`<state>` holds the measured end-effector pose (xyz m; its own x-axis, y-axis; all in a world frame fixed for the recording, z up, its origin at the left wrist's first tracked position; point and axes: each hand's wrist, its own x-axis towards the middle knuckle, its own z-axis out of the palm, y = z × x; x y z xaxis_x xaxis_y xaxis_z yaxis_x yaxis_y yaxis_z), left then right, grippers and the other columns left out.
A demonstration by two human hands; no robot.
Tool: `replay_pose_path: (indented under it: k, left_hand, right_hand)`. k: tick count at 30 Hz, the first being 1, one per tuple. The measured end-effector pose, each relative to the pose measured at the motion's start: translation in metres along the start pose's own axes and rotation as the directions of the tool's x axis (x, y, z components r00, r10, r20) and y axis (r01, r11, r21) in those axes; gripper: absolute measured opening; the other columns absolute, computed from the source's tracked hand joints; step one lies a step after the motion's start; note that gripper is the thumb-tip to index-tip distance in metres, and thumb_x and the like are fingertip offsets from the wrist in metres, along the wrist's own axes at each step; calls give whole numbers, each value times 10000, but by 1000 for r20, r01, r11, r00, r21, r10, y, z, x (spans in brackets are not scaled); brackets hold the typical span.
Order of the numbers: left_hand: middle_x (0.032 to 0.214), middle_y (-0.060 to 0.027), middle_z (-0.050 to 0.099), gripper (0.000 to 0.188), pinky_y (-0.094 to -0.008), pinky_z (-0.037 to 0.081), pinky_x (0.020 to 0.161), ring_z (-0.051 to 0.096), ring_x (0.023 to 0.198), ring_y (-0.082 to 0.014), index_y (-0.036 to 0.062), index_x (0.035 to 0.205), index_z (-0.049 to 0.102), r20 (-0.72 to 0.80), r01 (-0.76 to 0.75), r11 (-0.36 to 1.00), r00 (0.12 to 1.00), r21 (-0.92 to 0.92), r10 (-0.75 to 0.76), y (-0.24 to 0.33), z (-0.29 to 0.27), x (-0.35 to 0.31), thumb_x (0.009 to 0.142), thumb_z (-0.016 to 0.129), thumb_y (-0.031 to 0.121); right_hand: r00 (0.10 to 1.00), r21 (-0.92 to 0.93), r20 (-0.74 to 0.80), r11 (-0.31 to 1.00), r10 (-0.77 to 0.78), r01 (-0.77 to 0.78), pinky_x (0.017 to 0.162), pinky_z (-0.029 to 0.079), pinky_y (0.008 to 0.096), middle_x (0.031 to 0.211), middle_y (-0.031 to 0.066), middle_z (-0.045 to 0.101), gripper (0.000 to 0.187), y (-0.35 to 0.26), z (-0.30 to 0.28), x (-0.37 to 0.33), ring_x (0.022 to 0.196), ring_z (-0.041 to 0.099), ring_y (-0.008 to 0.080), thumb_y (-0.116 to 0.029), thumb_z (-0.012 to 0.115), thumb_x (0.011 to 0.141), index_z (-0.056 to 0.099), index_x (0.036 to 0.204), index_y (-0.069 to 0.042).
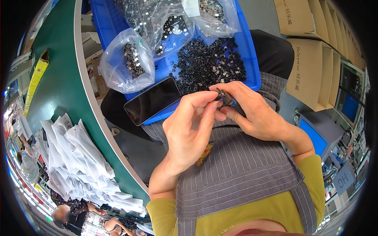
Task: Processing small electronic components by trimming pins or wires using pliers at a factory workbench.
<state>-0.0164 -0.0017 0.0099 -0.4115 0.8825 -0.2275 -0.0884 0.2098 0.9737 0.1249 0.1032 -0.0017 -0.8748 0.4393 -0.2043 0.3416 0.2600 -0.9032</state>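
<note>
Dark part (225, 98) pinched between fingers (207, 118) (blue bin (250, 51) beyond)

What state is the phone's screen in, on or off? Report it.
Apparently off: the phone lies face up at the near edge of the blue tray, its screen dark with nothing lit.

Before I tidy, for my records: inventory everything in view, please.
tray: one, blue, ahead
bags: three-plus, clear, at tray
small pieces: many, black and silvery, in tray
phone: one, black, tray's near left
table: one, green, left
packets: many, white, on table
strip: one, yellow, on table
boxes: several, brown, upper right
screens: two-plus, blue, right
co-worker: one-plus, dark top, lower left
held pieces: count unclear, dark, tray's near side
apron: one, grey striped, worn
left hand: one, bare, on held pieces
right hand: one, bare, on held pieces
</note>
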Motion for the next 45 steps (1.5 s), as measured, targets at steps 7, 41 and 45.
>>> replay_pose_path:
  k: [7,41,45]
  left_hand:
    - [892,-97,662,144,-172,467,547,658,714,-116,-36,1053,547,17,24,998,1000,60,-25,0,1,3,910,533,-32]
    - [720,-24,555,251,-175,327,493,428,547,-36,-6,1177,473,377,375,904,883,-206,-280,-31,-5,36,936,482,64]
    - [748,-89,602,324,-167,327,455,437,494,-58,-8,1233,385,276,166,925,958,-343,-70,-33,-4,28,950,501,98]
  right_hand:
    - [999,-46,15,998,39,-38,869,460,398,1142,172,538,483,1,-2,-1,1035,556,342,32,600,776,451,1234,-1]
    - [859,248,302,835,414,-491,597,468,381,734,196,609,232,15,-4,2,683,628,317,-181,564,905,483,974,25]
    - [893,395,340,816,296,-421,650,486,369,786,190,631,242,15,-12,-2,735,635,320,-193,544,920,476,1011,22]
